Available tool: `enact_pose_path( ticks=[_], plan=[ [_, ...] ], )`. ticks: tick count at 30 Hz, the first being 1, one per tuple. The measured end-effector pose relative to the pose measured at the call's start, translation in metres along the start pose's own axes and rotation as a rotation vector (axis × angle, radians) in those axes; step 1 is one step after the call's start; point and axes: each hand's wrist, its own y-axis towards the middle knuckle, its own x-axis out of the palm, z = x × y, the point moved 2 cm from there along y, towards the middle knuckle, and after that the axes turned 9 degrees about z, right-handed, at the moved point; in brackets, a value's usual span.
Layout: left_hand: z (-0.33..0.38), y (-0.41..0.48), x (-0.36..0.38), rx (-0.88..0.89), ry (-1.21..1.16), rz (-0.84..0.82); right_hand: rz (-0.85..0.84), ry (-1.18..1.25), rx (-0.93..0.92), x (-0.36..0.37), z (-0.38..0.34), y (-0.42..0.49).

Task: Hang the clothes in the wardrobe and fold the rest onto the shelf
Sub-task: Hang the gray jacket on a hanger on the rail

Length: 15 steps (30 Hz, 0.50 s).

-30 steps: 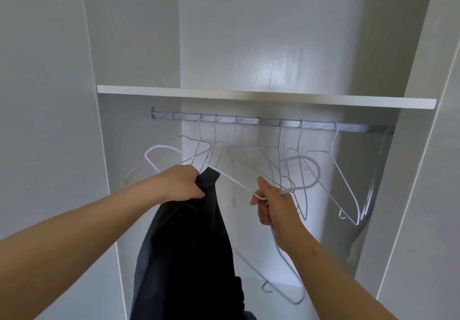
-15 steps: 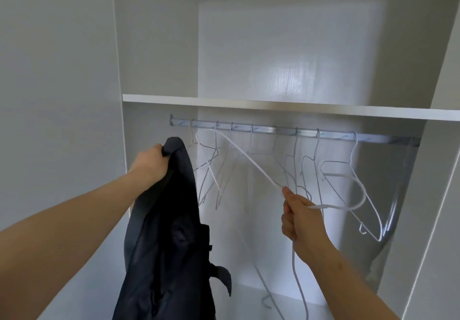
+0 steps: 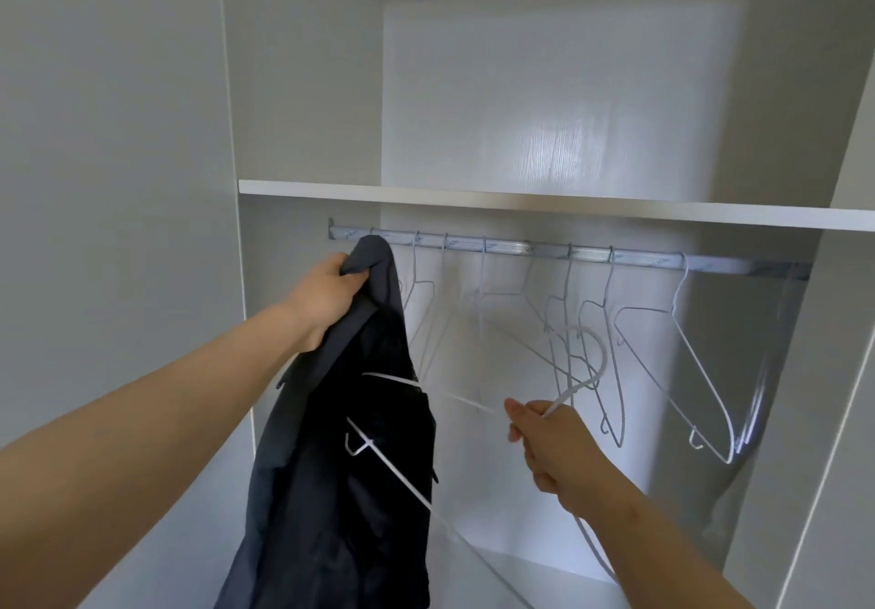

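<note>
A dark navy garment (image 3: 350, 457) hangs from my left hand (image 3: 326, 298), which grips its top edge just below the left end of the wardrobe rail (image 3: 521, 248). My right hand (image 3: 544, 438) pinches the neck of a white wire hanger (image 3: 402, 480) below its hook. One arm of that hanger lies across the front of the garment and its far end slips into the cloth. Several bare wire hangers (image 3: 682, 371) dangle from the rail. A white shelf (image 3: 544, 208) runs above the rail.
The wardrobe's left side panel (image 3: 118, 182) and right frame (image 3: 833, 419) close in the hanging space. A pale back panel (image 3: 568, 101) stands behind the shelf. A bit of light cloth or plastic (image 3: 724, 504) hangs at the lower right corner.
My left hand lifted the garment up toward the rail. My right hand swung the white hanger down and left, so its arm now lies across the garment.
</note>
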Motion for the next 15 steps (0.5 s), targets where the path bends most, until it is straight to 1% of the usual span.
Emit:
enact_pose_path(
  ticks=[7,11,13,15],
  plan=[
    [0.022,-0.046,0.026,-0.029,-0.345,-0.183,-0.097,0.134,0.048,0.036,-0.002,-0.005],
    [0.021,-0.069,0.032,-0.063,-0.448,-0.337,-0.162,0.252,0.091,0.054,-0.009,-0.012],
    [0.018,-0.074,0.028,-0.105,-0.465,-0.421,-0.139,0.299,0.078,0.054,-0.015,-0.013],
    [0.014,-0.071,0.015,-0.129,-0.412,-0.499,-0.060,0.333,0.046,0.048,-0.020,-0.012]
  ],
)
